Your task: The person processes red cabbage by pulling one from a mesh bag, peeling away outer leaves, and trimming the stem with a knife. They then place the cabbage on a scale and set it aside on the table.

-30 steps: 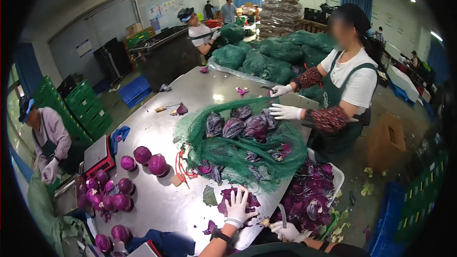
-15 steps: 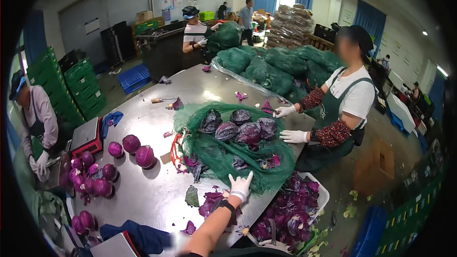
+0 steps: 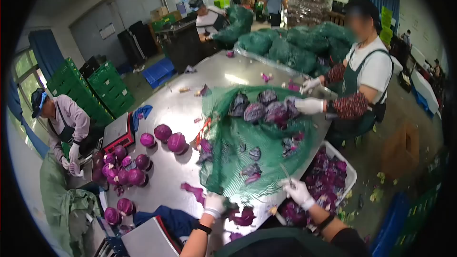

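A green mesh bag (image 3: pixel 233 162) lies spread on the steel table (image 3: pixel 209 78), with several dark purple cabbages (image 3: pixel 254 112) on its far part and loose leaves (image 3: pixel 251 170) on its near part. My gloved left hand (image 3: pixel 215 203) is closed at the bag's near left corner, holding the mesh. My gloved right hand (image 3: pixel 297 193), at the near right edge of the bag, is closed around a knife (image 3: pixel 285 172) whose thin blade points up and away. Across the table, a co-worker's gloved hand (image 3: pixel 309 106) touches the rightmost cabbage.
Peeled red cabbages (image 3: pixel 177 143) stand on the left, near a scale (image 3: pixel 118 131). A white crate (image 3: pixel 351 177) full of purple leaves stands at the table's right edge. Full green sacks (image 3: pixel 290 53) are piled at the back. Another co-worker (image 3: pixel 69 119) stands at far left.
My left hand, spread on the mesh before, has moved left and closed on its corner. The bag's near part lies flatter and closer. My right hand has risen from the crate with the knife.
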Tool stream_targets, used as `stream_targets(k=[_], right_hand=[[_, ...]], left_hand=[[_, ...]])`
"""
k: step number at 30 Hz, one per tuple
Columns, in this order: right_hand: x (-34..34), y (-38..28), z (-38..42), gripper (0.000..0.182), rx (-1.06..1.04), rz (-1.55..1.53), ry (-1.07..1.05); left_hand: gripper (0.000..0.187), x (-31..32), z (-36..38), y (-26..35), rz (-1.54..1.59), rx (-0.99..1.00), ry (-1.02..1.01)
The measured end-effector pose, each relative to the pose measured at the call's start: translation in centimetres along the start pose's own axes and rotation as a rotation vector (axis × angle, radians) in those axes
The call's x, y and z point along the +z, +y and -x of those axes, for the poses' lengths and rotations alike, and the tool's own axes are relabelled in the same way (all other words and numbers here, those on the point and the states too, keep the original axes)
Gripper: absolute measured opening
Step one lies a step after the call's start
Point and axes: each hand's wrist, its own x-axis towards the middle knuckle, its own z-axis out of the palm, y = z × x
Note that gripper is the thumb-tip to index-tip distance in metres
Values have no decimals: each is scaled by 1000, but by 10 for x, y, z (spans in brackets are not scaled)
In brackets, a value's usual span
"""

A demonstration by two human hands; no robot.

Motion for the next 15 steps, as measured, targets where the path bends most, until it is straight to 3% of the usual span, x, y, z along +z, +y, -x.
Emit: stream_targets(k=[1,2,5,7,9,10,11,12,15], right_hand=[[6,2,-11,24,-167,269,58],[16,-16,-12,25,-127,210,26],[44,-18,-16,26,-411,439,-26],[58,-28,-6,27,-327,467,-180],[65,-24,-10,26,-343,521,-184],[66,-19,-16,26,-361,576,-147],[66,-16,-18,26,-376,630,-111],[68,-20,-22,27,-239,531,-57],[56,-16,-52,38,-240,490,97]], left_hand=[[18,11,11,-26,-75,-81,-3],[15,16,26,-52,-51,-125,103],[26,-2,52,-101,50,-437,78],[39,-18,61,-113,205,-268,-38],[64,-13,56,-115,617,-158,-137],[66,-19,54,-106,665,14,-13],[66,-35,51,-92,673,17,-21],[63,-57,46,-76,742,99,81],[56,-71,22,-49,804,234,215]])
